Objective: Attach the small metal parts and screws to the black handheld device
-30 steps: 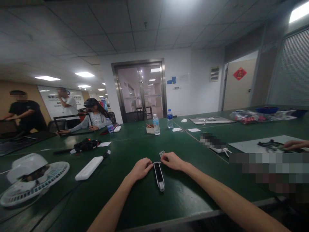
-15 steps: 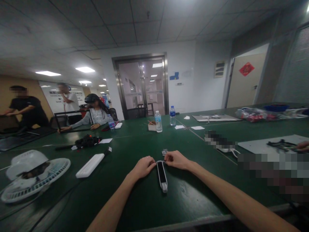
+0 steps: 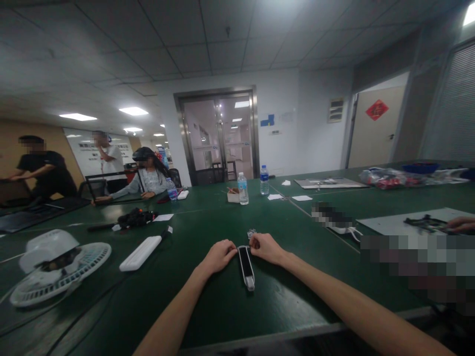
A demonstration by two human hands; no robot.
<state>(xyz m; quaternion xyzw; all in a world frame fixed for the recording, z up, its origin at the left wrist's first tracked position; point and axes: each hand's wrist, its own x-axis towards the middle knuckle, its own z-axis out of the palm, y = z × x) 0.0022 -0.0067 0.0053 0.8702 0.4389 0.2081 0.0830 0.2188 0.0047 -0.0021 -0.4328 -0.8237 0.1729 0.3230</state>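
A slim white device with a long black face lies on the green table, its narrow silvery end towards me. My left hand is closed, thumb and fingertips pinched together at the device's far left corner. On the opposite corner, my right hand is curled with its fingertips pressed together. Whatever the right fingertips hold is too small and hidden to make out. Just beyond the right fingers sits a small cluster of metallic pieces.
Left of my hands lie a white power strip and a white fan grille with cables. Two water bottles and a small box stand ahead. A co-worker's hand is over a white board at right; people are at back left.
The whole view has shifted slightly. Both hands stay at the device's far end, with only small finger movement; the device lies as before.
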